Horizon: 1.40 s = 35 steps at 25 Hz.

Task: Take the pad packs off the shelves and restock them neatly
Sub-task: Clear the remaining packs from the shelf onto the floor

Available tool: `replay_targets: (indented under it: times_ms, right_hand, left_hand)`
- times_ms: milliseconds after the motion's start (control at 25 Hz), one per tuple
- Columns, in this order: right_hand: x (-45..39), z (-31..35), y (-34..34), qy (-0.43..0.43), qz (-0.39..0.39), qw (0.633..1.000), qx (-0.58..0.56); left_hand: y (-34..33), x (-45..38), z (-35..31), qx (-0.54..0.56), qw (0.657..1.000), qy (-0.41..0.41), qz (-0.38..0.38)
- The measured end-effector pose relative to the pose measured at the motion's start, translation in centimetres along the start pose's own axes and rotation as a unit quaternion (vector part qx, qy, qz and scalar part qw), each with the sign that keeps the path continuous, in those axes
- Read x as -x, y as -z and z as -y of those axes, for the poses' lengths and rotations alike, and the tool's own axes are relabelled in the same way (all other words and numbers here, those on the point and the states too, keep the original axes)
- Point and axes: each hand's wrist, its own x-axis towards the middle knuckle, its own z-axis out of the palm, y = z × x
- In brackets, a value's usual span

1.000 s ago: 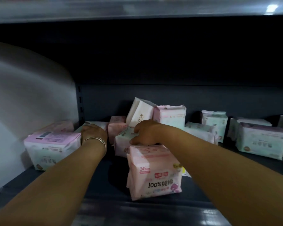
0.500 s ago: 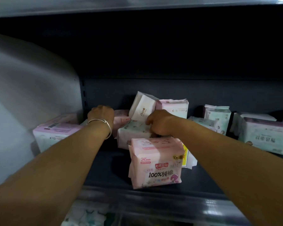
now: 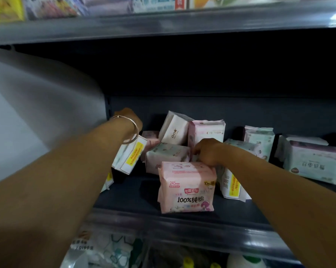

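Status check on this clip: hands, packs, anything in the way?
Left hand lifting white pack. Right hand gripping a pack behind pink pack. Others lie jumbled.

Shop: tiered metal shelves (image 3: 182,206) stocked with packaged goods (image 3: 187,187)

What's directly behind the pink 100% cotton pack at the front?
Behind the pink pack lies a pale green pack, with the right hand beside it. Whatever the hand grips is hidden by the pink pack.

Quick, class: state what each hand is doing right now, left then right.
Left hand: lifting a white pack with a yellow label; fingers hidden.
Right hand: fingers curled onto the pale green pack.
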Motion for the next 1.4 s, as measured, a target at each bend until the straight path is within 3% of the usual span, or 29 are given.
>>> replay_targets:
  times_ms: [80,240,400,640,840,1080,1280,1400]
  right_hand:
    - [-0.2,-0.3,-0.2,0.002,-0.006,1.0,-0.029]
    - [0.5,0.8,0.0,0.036,-0.036,0.998,-0.049]
    - [0.8,1.7,0.2,0.05,-0.042,0.996,-0.067]
    - [-0.1,2.7,-0.4,0.078,-0.041,0.996,-0.027]
    - [-1.1,2.5,-0.8,0.071,-0.045,0.996,-0.018]
    - [-2.3,1.7,-1.3,0.027,-0.051,0.996,-0.071]
    - [-2.4,1.1,-1.4,-0.007,-0.046,0.997,-0.058]
    - [-2.3,2.0,-1.0,0.004,-0.058,0.998,-0.032]
  left_hand:
    - [-0.4,1.3,-0.5,-0.012,1.0,-0.016,0.024]
    - [-2.4,2.1,-0.6,0.067,0.996,0.022,0.057]
    - [-3.7,2.8,0.1,-0.053,0.994,-0.059,0.076]
    - [-4.8,3.4,1.4,-0.089,0.989,-0.095,0.075]
    - [-4.7,3.1,2.5,-0.166,0.96,-0.203,0.099]
    - [-3.7,2.3,2.0,-0.26,0.941,-0.188,0.111]
    - [-3.2,2.9,1.4,-0.251,0.943,-0.217,0.038]
    - [-2.1,2.8,2.3,-0.257,0.935,-0.239,-0.056]
